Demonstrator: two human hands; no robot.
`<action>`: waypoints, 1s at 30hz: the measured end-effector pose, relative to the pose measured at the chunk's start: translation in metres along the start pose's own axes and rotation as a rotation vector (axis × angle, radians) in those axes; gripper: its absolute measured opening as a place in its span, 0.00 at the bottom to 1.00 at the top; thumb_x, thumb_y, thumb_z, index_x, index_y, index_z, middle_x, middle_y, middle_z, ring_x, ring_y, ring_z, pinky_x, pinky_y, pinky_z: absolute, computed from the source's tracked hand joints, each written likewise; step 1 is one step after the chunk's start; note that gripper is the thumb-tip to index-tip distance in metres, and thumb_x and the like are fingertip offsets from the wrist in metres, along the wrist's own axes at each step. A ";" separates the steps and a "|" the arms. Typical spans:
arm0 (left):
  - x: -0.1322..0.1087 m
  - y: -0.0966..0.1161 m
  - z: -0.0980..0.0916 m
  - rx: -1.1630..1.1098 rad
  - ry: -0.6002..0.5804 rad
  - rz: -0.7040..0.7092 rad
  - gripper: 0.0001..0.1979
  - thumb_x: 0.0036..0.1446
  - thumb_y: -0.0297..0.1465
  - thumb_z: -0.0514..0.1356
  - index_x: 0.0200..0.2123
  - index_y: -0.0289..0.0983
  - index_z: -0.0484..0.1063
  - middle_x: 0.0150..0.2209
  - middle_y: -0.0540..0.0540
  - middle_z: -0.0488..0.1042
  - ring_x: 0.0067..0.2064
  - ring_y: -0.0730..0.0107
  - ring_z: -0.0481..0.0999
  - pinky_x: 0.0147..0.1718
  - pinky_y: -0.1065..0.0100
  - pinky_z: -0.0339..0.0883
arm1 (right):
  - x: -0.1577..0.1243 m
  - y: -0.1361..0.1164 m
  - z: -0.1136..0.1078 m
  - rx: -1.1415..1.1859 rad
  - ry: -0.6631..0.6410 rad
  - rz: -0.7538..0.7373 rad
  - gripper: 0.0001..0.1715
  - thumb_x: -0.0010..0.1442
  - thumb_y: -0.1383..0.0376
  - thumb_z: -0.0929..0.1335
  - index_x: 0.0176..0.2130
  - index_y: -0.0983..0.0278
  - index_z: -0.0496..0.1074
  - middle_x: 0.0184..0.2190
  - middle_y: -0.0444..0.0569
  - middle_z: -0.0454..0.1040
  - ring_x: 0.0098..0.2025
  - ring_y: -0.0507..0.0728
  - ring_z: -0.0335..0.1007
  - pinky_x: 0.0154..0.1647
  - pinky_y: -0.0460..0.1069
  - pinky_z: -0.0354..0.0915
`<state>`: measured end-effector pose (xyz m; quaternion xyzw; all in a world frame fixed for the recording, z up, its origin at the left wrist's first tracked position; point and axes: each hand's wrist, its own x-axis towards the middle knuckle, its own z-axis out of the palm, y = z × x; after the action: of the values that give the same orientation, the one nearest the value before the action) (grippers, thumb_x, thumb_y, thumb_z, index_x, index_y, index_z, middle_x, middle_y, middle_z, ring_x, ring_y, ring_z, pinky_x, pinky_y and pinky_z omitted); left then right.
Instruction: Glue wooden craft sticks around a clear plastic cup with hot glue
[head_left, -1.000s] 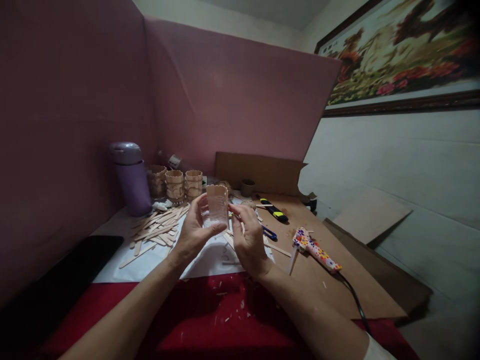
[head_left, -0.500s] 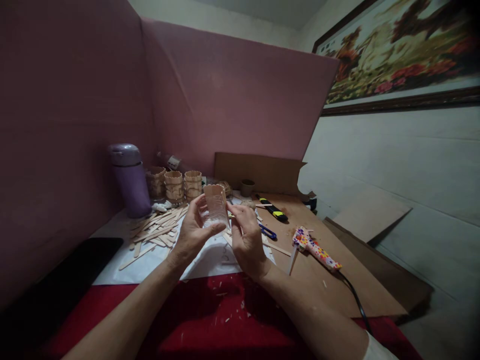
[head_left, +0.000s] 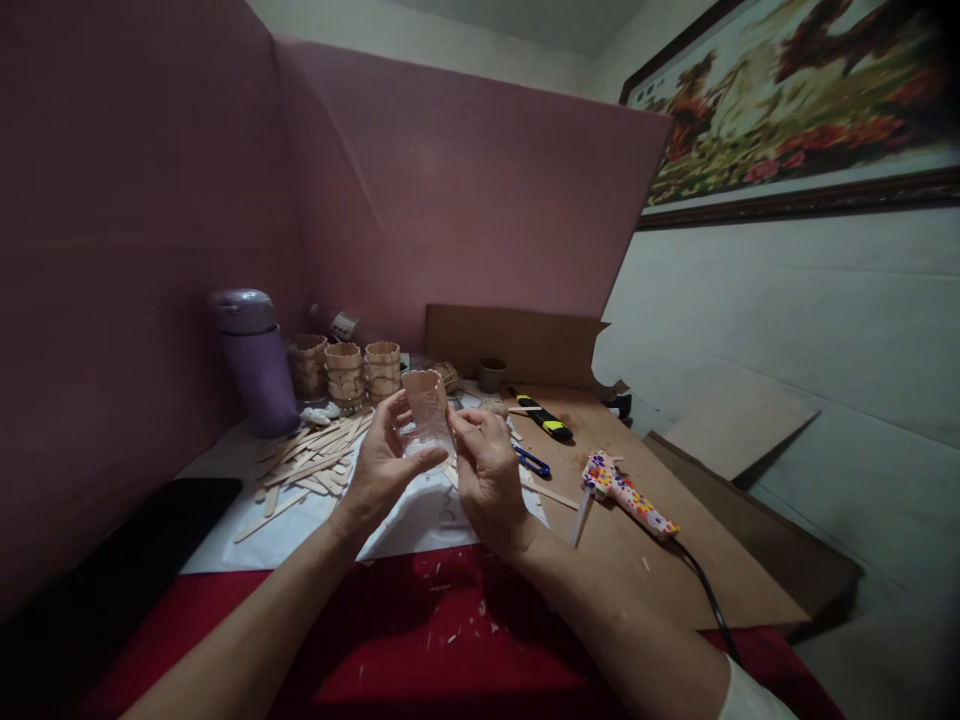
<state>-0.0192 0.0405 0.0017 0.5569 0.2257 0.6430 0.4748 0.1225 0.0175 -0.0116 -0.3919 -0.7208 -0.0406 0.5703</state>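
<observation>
Above the white paper, my left hand (head_left: 382,460) curls round a clear plastic cup (head_left: 429,425), thumb across its lower front. Flat wooden craft sticks (head_left: 424,388) line part of the cup, their rounded ends forming its upper edge. My right hand (head_left: 487,465) is closed, its thumb and fingertips pinched against the cup's right side; any small piece between them is hidden. A loose pile of craft sticks (head_left: 319,460) lies left of my hands. Behind it stand several stick-covered cups (head_left: 345,372).
A purple bottle (head_left: 259,365) stands at the left. On the cardboard (head_left: 630,585) at the right lie a flower-patterned glue gun (head_left: 628,495) with a black cord, a yellow-black utility knife (head_left: 541,415) and a blue cutter (head_left: 531,461). A small pot (head_left: 492,374) sits behind.
The right fingertips have shifted slightly and pinch closer at the cup's right side. The cup stays in my left hand, and the whole view has moved a little.
</observation>
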 end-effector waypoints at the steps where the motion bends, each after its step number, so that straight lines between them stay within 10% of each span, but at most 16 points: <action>1: 0.000 0.000 0.000 0.004 0.004 0.001 0.37 0.36 0.31 0.77 0.51 0.41 0.67 0.51 0.43 0.74 0.53 0.55 0.73 0.52 0.58 0.67 | 0.000 0.000 0.000 -0.001 0.002 -0.003 0.28 0.62 0.76 0.60 0.58 0.60 0.72 0.48 0.55 0.72 0.51 0.61 0.66 0.54 0.58 0.67; 19: -0.002 -0.020 -0.011 0.516 0.098 0.307 0.46 0.41 0.42 0.74 0.61 0.41 0.57 0.54 0.39 0.68 0.53 0.52 0.71 0.51 0.52 0.66 | -0.004 0.011 0.012 0.380 -0.187 0.234 0.40 0.55 0.64 0.71 0.63 0.62 0.59 0.57 0.58 0.70 0.56 0.63 0.68 0.53 0.58 0.68; 30: -0.012 -0.011 0.000 0.594 -0.017 0.452 0.47 0.44 0.45 0.73 0.63 0.41 0.56 0.57 0.37 0.64 0.57 0.49 0.66 0.57 0.49 0.61 | 0.000 0.013 0.002 0.426 -0.252 0.133 0.30 0.57 0.54 0.71 0.53 0.64 0.63 0.44 0.55 0.72 0.47 0.63 0.70 0.51 0.58 0.67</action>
<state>-0.0161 0.0356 -0.0134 0.7115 0.2701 0.6334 0.1404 0.1286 0.0271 -0.0174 -0.3117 -0.7509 0.1989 0.5472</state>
